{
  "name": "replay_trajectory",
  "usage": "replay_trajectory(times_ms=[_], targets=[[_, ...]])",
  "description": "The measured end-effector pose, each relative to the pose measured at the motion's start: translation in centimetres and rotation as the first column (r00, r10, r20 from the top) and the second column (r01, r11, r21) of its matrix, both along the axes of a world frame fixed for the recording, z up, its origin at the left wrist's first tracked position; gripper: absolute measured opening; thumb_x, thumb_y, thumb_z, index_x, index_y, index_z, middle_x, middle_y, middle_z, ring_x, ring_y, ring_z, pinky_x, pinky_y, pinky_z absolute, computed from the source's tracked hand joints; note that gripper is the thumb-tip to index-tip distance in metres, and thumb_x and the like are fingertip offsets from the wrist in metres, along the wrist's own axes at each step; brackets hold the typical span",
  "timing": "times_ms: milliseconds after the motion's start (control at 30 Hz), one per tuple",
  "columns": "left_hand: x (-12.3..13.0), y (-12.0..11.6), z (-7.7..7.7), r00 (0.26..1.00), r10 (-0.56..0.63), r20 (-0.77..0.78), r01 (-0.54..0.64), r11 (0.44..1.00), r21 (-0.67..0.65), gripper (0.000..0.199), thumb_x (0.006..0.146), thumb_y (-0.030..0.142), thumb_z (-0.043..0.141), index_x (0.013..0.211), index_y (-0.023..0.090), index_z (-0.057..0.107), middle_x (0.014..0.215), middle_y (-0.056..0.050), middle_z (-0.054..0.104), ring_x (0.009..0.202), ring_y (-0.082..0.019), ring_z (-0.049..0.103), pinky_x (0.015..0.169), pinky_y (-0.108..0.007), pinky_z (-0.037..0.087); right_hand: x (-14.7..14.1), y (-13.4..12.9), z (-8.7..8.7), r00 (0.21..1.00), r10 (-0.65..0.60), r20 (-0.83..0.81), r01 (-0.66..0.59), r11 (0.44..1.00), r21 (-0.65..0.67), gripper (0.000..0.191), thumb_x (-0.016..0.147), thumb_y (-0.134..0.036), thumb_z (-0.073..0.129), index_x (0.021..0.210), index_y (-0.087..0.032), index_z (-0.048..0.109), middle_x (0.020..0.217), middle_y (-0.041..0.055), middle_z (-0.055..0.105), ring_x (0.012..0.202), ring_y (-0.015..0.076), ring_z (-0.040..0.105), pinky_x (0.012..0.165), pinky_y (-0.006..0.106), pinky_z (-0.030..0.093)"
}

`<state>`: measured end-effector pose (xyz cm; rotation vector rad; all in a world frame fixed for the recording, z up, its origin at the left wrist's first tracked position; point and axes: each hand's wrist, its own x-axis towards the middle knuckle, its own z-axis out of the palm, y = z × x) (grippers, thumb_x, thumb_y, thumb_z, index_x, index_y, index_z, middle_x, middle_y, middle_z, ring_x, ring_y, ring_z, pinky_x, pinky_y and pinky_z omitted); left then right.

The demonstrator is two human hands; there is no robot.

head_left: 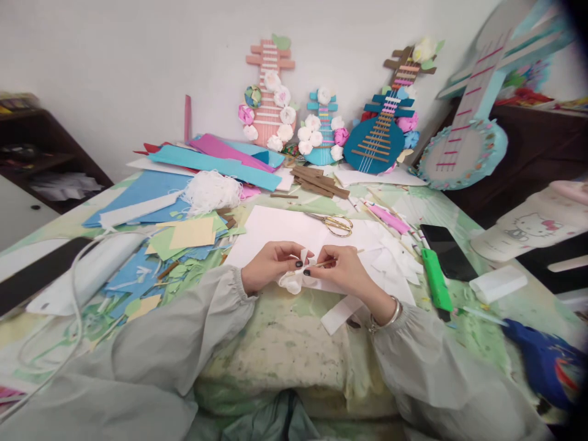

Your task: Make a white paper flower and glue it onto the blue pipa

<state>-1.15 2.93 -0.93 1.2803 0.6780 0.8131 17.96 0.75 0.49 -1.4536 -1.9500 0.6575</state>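
Note:
My left hand (271, 267) is closed, its thumb and fingers pinching a white paper flower (292, 281) with curled petals. My right hand (345, 271) meets it from the other side and grips a thin wooden stick (327, 263); the tip of the stick is hidden by fingers and petals. Both hands hover over the near edge of a white paper sheet (271, 228). Beyond them on that sheet lie gold-handled scissors (339, 225). A white paper strip (340, 313) lies below my right wrist.
Paper scraps (184, 263) and a white string heap (214, 191) lie left. On the right are a green cutter (435, 280), a phone (448, 250), a tumbler (528, 223) and a blue glue gun (546, 358). Decorated paper lutes (377, 144) lean against the back wall.

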Motion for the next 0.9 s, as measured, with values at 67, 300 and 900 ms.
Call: replay_trajectory(times_ms=[67, 300, 900], targets=[[0.13, -0.09, 0.08, 1.000, 0.018, -0.006, -0.018, 1.000, 0.013, 0.027, 0.065, 0.034, 0.079, 0.077, 0.012, 0.067, 0.073, -0.003, 0.066, 0.063, -0.011, 0.058, 0.058, -0.020, 0.044, 0.03, 0.07, -0.15, 1.000, 0.001, -0.010, -0.001, 1.000, -0.006, 0.027, 0.067, -0.038, 0.071, 0.056, -0.019, 0.056, 0.054, -0.0038, 0.059, 0.054, 0.0120, 0.052, 0.061, 0.028, 0.036], [0.49, -0.05, -0.40, 0.987, 0.144, 0.067, -0.141, 0.989, -0.055, 0.034, 0.064, 0.040, 0.079, 0.072, 0.012, 0.062, 0.067, -0.002, 0.064, 0.057, -0.009, 0.054, 0.054, -0.019, 0.041, 0.20, 0.31, -0.35, 1.000, -0.014, -0.021, 0.014, 1.000, 0.000, 0.030, 0.068, -0.042, 0.070, 0.056, -0.019, 0.054, 0.053, -0.0034, 0.058, 0.055, 0.0126, 0.051, 0.058, 0.027, 0.034], [0.76, -0.38, -0.90, 0.986, 0.104, 0.129, -0.098, 0.994, -0.055, 0.039, 0.063, 0.040, 0.080, 0.077, 0.013, 0.056, 0.070, 0.000, 0.061, 0.060, -0.009, 0.054, 0.057, -0.020, 0.041, -0.13, -0.11, -0.14, 0.997, -0.074, 0.035, 0.073, 0.996, 0.049, 0.030, 0.066, -0.039, 0.073, 0.059, -0.018, 0.052, 0.060, -0.0052, 0.058, 0.062, 0.0138, 0.053, 0.085, 0.039, 0.025]])
